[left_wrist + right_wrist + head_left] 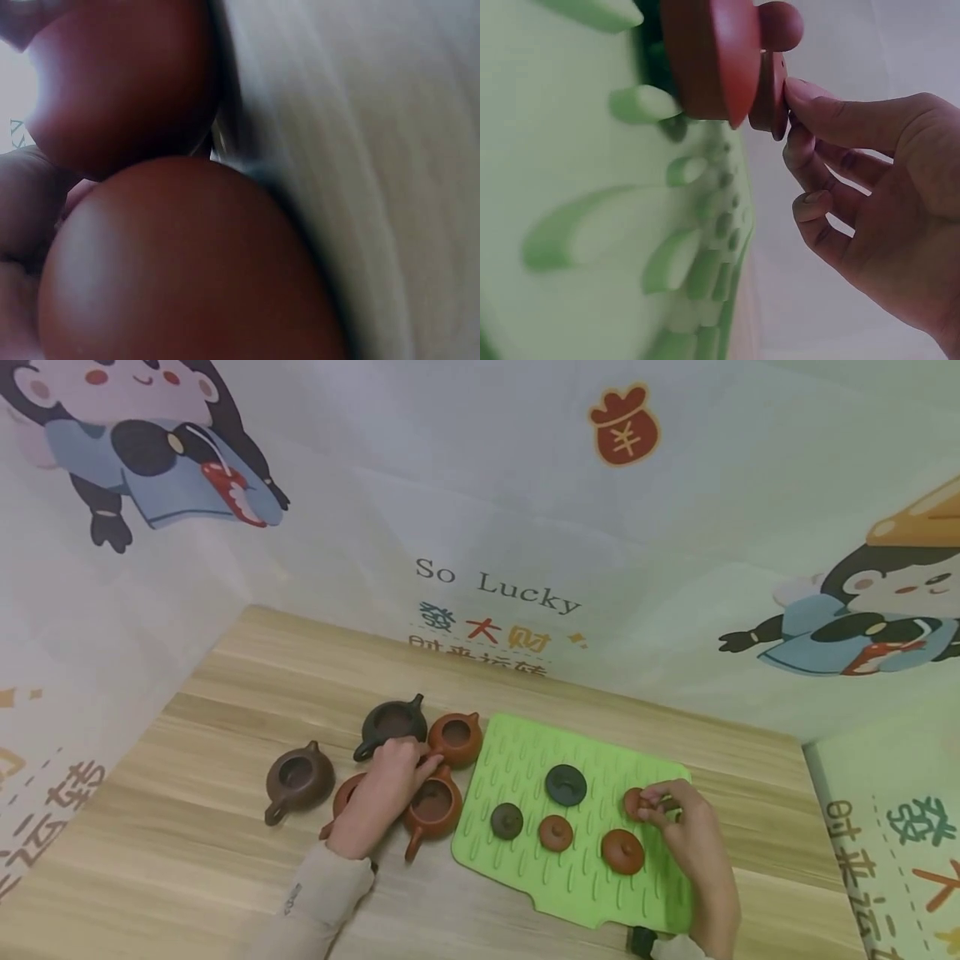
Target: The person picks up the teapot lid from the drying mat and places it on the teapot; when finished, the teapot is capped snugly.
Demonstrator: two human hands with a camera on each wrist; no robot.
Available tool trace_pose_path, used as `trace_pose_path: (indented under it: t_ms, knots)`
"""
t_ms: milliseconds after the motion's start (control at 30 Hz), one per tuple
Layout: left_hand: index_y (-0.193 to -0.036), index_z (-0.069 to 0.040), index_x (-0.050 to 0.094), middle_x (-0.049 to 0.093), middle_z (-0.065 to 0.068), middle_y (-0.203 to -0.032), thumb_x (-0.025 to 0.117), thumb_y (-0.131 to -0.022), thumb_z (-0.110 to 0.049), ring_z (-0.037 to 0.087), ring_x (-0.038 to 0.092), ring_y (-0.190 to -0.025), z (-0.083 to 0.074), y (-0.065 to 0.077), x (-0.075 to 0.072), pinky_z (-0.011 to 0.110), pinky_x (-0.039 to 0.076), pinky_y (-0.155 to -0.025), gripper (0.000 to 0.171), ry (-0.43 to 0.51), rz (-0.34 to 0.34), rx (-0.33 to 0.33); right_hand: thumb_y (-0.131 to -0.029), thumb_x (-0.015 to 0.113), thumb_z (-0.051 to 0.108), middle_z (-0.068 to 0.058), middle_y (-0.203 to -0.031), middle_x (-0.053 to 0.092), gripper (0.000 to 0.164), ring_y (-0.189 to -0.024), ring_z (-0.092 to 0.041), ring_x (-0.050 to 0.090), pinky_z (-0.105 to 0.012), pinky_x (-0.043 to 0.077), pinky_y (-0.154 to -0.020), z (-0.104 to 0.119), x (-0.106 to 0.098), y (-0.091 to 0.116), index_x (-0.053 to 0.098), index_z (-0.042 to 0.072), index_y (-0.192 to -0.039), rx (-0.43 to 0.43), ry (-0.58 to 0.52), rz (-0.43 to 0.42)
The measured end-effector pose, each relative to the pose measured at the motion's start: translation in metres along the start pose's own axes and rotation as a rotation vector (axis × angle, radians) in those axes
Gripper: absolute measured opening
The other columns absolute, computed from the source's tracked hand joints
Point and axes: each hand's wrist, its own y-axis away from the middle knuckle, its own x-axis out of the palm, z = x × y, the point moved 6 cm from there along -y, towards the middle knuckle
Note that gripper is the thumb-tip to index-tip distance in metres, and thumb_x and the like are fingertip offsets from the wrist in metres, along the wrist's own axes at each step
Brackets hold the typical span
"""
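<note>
My left hand (390, 785) reaches over a group of small clay teapots, its fingertips at the handle side of an orange-red teapot (455, 739). The hand hides that handle. Under and beside the hand are another orange-red teapot (433, 806) and a partly covered one (347, 793). Two rounded red-brown teapot bodies (187, 262) fill the left wrist view, fingers (26, 202) at its left edge. With thumb and fingertips, my right hand (686, 827) pinches a small orange-red lid (634, 803) at the green mat's (517, 752) right side. A bigger orange-red lid (622, 852) lies nearby.
A black teapot (393, 727) and a dark brown teapot (300, 778) stand left on the wooden table (187, 827). On the mat lie a black lid (566, 785), a dark brown lid (507, 821) and an orange-red lid (556, 833). Printed cloth (480, 468) walls the table.
</note>
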Motion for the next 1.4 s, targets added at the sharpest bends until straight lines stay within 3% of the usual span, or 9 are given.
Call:
trace_pose_path:
  t_ms: [100,367,633,867,1067,1400]
  knots:
    - [-0.085,0.005,0.080,0.065,0.014,-0.071,0.083,-0.097,-0.006,0.032,0.070,-0.066,0.000,-0.001,-0.001,0.046,0.060,-0.063,0.016,-0.013,0.003,0.000,-0.086,0.085,-0.011,-0.010,-0.095,0.075,0.021,-0.084,-0.011,0.066,-0.024,0.050,-0.073,0.007,-0.002,0.000,0.075,0.000,-0.100,-0.024,0.016,-0.028]
    - [-0.079,0.002,0.076,0.063,0.013,-0.069,0.082,-0.098,-0.007,0.032,0.069,-0.064,0.002,0.001,-0.002,0.043,0.057,-0.060,0.021,0.003,0.023,-0.031,-0.082,0.091,-0.004,-0.003,-0.092,0.073,0.022,-0.083,-0.023,0.072,-0.026,0.050,-0.072,0.028,0.004,-0.003,0.078,0.004,-0.097,-0.097,0.074,-0.052]
    - [-0.077,0.001,0.075,0.062,0.011,-0.067,0.083,-0.097,-0.007,0.029,0.067,-0.061,0.006,0.004,0.001,0.042,0.056,-0.057,0.023,0.004,0.002,-0.029,-0.086,0.090,0.001,0.003,-0.092,0.071,0.020,-0.085,-0.018,0.068,-0.032,0.050,-0.076,0.059,0.024,-0.021,0.077,0.010,-0.096,-0.132,0.041,0.033]
    - [-0.069,-0.006,0.069,0.058,0.005,-0.063,0.086,-0.094,-0.010,0.021,0.060,-0.054,0.025,0.001,0.024,0.035,0.046,-0.050,0.031,0.015,-0.049,0.020,-0.089,0.089,0.003,0.004,-0.093,0.068,0.019,-0.087,-0.016,0.064,-0.035,0.049,-0.075,0.090,0.048,-0.040,0.076,0.013,-0.097,-0.164,-0.017,0.118]
    - [-0.073,0.000,0.073,0.062,0.009,-0.066,0.086,-0.094,-0.007,0.026,0.066,-0.059,0.005,0.001,0.005,0.042,0.055,-0.055,0.025,0.005,-0.045,0.024,-0.091,0.087,0.003,0.002,-0.095,0.070,0.017,-0.085,-0.014,0.065,-0.038,0.050,-0.075,0.109,0.069,-0.055,0.075,0.013,-0.097,-0.172,-0.024,0.183]
    - [-0.083,0.002,0.080,0.066,0.012,-0.070,0.084,-0.096,-0.008,0.029,0.070,-0.064,-0.002,-0.003,0.001,0.043,0.059,-0.061,0.018,-0.012,0.012,-0.029,-0.093,0.088,0.011,0.001,-0.097,0.071,0.015,-0.082,-0.014,0.068,-0.038,0.053,-0.072,0.136,0.103,-0.078,0.074,0.013,-0.097,-0.257,0.040,0.216]
